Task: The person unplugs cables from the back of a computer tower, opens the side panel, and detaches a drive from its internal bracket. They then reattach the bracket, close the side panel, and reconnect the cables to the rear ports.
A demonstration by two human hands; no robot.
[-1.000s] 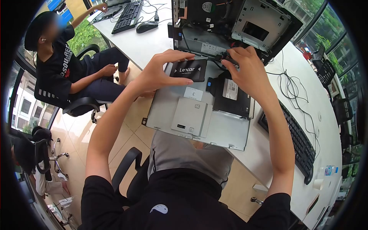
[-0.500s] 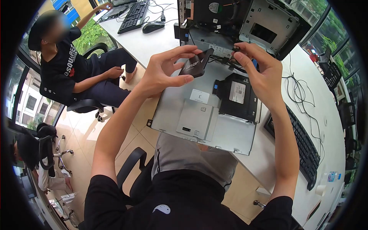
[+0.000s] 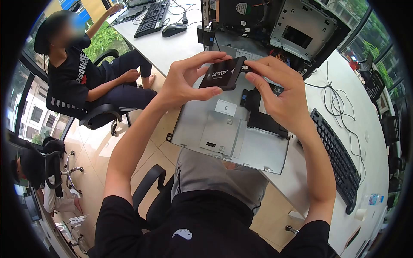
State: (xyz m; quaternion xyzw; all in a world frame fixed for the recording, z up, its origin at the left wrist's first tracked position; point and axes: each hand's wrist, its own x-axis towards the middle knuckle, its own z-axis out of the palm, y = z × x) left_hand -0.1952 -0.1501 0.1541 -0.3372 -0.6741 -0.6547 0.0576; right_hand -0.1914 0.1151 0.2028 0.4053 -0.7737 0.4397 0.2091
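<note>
A black Lexar SSD (image 3: 220,75) is gripped along its edges by the thumb and fingers of my left hand (image 3: 180,81), label facing up. At the drive's right end, my right hand (image 3: 286,92) pinches a small dark cable connector (image 3: 246,68), its tip right at the drive's edge. Below both hands lies a metal side panel (image 3: 189,129) bearing a white card marked 3 (image 3: 225,108). On the panel, partly hidden by my right hand, rests a black optical drive (image 3: 263,121). Behind stands the opened computer case (image 3: 282,32), with coloured wires near its base.
A black keyboard (image 3: 335,159) and loose cables (image 3: 340,105) lie to the right. Another keyboard (image 3: 150,19) and a mouse (image 3: 174,30) sit at the back left. A seated person (image 3: 71,69) is on the left. A water bottle (image 3: 374,199) stands at the far right.
My right hand has moved left and down, bringing the connector from near the case to the SSD's end. The SSD has turned so its label shows more fully.
</note>
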